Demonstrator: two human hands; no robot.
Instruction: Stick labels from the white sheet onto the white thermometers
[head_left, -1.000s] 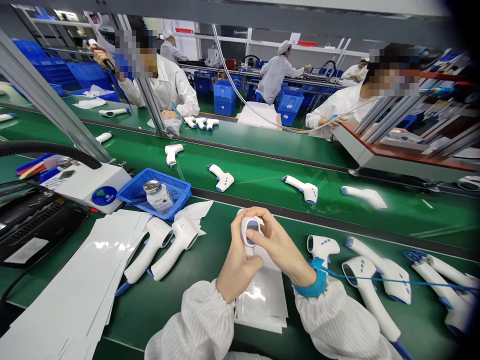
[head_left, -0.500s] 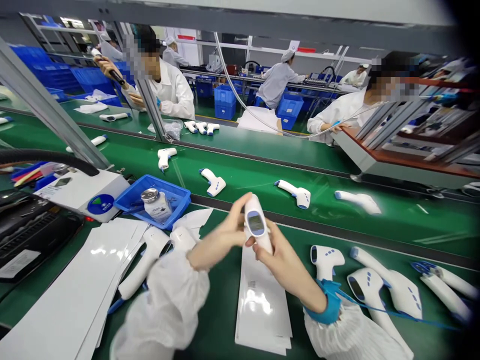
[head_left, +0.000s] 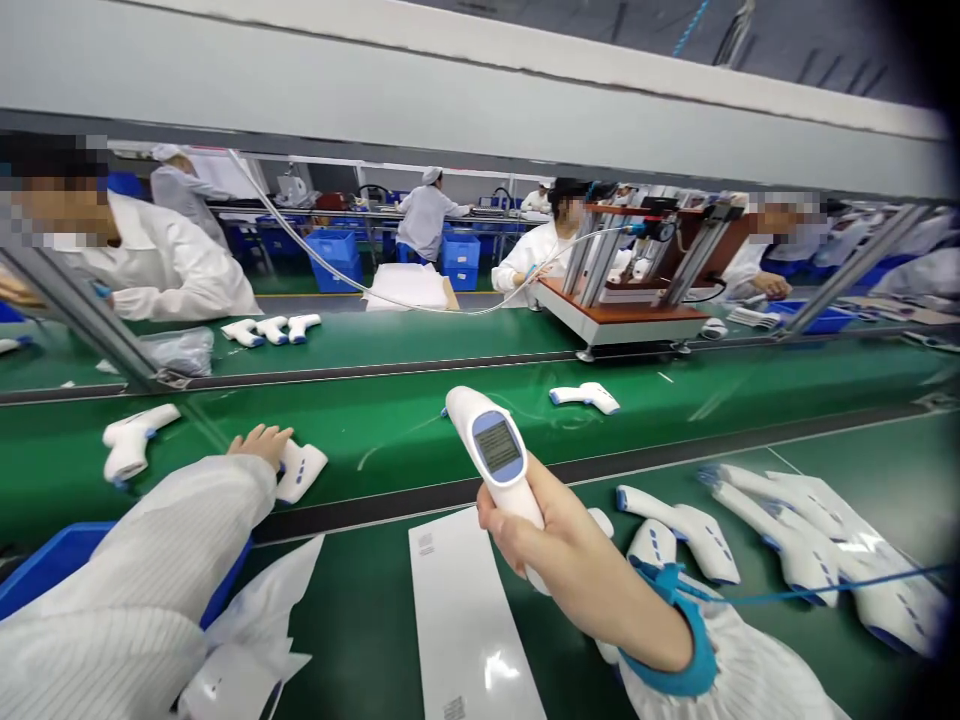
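My right hand (head_left: pixel 566 555) is wrapped round the handle of a white and blue handheld thermometer (head_left: pixel 491 450), whose small screen faces me and whose head points away over the green belt (head_left: pixel 390 425). My left hand (head_left: pixel 261 443) has reached out onto the belt and rests on another white thermometer (head_left: pixel 300 470) lying there; its fingers curl over that device, and whether they grip it is unclear. A blue strap (head_left: pixel 679 640) with a thin cord circles my right wrist.
Several more thermometers (head_left: pixel 787 520) lie at the right on the near bench, with white sheets (head_left: pixel 465 610) in front of me and a blue tray (head_left: pixel 45 565) at the left. Other thermometers (head_left: pixel 585 397) ride the belt. People in white coats work across it beside a metal fixture (head_left: pixel 630 310).
My left hand let go of the held thermometer and reached left onto the belt. My right hand raised the thermometer forward. The view swung up and to the right.
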